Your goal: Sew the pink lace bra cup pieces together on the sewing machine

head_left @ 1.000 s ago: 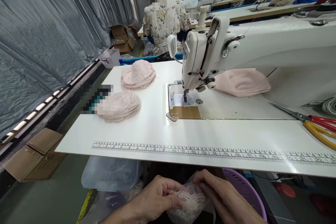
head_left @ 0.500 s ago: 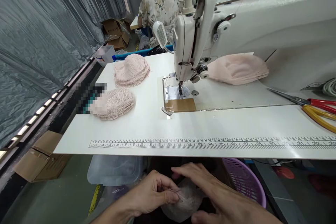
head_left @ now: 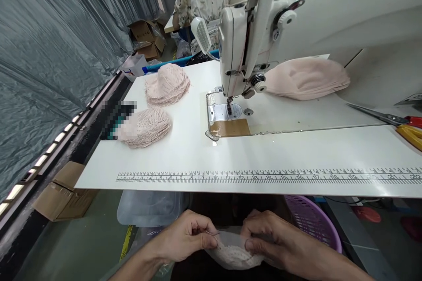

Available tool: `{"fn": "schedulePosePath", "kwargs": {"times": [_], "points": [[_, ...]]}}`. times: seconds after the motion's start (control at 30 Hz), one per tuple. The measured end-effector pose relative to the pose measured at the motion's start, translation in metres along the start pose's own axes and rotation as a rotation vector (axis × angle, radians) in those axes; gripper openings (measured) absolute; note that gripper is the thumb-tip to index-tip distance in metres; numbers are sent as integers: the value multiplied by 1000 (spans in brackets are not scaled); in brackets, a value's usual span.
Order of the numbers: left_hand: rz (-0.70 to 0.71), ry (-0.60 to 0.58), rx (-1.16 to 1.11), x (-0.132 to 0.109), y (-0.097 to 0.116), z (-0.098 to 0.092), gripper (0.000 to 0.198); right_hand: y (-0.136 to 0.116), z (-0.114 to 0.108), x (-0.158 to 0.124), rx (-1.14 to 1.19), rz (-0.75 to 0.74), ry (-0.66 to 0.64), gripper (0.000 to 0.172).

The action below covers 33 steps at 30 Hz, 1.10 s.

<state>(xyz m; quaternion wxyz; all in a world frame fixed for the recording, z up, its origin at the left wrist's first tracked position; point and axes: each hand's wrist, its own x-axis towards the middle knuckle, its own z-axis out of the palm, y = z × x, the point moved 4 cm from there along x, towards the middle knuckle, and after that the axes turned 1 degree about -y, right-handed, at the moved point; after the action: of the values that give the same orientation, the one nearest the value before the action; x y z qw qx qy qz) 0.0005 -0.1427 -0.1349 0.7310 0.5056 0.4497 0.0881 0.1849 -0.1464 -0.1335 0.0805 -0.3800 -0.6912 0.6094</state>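
Below the table's front edge, a pale, sheer lace fabric piece (head_left: 234, 252) is stretched between my two hands. My left hand (head_left: 191, 238) pinches its left end between thumb and fingers. On the other side my right hand (head_left: 272, 238) grips the right end, thumb on top. The piece looks curved, with a lacy lower part and a smoother sheer upper edge. Ahead on the table stands a white sewing machine (head_left: 231, 52), its needle area above a metal plate (head_left: 227, 112).
Two stacks of pink lace pieces, one behind (head_left: 167, 84) and one in front (head_left: 145, 127), lie at the left. Smooth pink fabric pieces (head_left: 306, 78) rest under the machine arm. Scissors (head_left: 392, 118) lie at right. A purple basket (head_left: 329, 232) and clear plastic bin (head_left: 150, 208) stand below.
My right hand has come down from its spread position and now grips the lace piece's right end. The piece is pulled wider between both hands. The camera view has shifted slightly.
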Motion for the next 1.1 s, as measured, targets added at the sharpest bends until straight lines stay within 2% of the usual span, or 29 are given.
{"fn": "schedulePosePath", "kwargs": {"times": [0.13, 0.2, 0.3, 0.43, 0.63, 0.77, 0.93, 1.1], "points": [[6, 32, -44, -2, -3, -4, 40, 0, -2, -3, 21, -48, 21, 24], [10, 41, -43, -3, -4, -5, 40, -1, 0, -4, 43, -70, 8, 21], [10, 46, -57, -4, -6, -6, 40, -1, 4, -3, 45, -14, -19, 15], [36, 53, -88, -7, -8, -10, 38, -2, 7, 5, 14, 44, 19, 8], [30, -32, -73, -11, -8, -13, 31, -5, 9, 14, 141, 33, -81, 13], [9, -140, -76, -11, -10, -7, 38, 2, 8, 14, 238, 79, -129, 9], [-40, -132, -78, -7, -14, -4, 46, 11, 9, 13, 222, 109, -163, 13], [-61, -148, -91, -7, -13, -2, 51, 4, 11, 18, 221, 51, -141, 24]]}}
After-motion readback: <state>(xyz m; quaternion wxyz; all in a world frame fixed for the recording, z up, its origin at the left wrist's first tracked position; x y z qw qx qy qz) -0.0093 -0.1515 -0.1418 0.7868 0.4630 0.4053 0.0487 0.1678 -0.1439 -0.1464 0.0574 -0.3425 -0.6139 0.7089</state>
